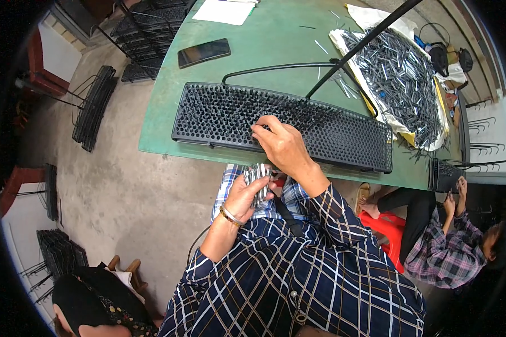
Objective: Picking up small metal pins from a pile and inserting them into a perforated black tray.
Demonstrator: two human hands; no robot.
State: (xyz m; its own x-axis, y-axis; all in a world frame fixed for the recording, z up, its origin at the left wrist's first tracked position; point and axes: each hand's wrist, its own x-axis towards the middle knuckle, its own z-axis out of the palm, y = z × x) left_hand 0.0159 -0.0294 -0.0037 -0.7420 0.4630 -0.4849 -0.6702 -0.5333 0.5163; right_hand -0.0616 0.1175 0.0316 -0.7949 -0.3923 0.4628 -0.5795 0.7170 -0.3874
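In my left hand (242,197), held low in front of the table edge, is a bundle of short, thin silvery-grey rods (258,174). My right hand (285,147) reaches over the middle of a long black perforated rack (351,135). Its fingertips are pinched together at the holes, and whatever they hold is hidden. Dark upright pieces fill many holes on the rack's left part, while the right part shows bare holes. A black bent-rod handle (275,67) rises from the rack's far side.
A heap of similar rods (399,73) lies on a white sack (343,45) at the right. A phone (204,53) and paper (225,11) lie on the green table (264,39). Racks (93,106) stand on the floor at left. At right, another person (450,247) handles a black rack (447,175).
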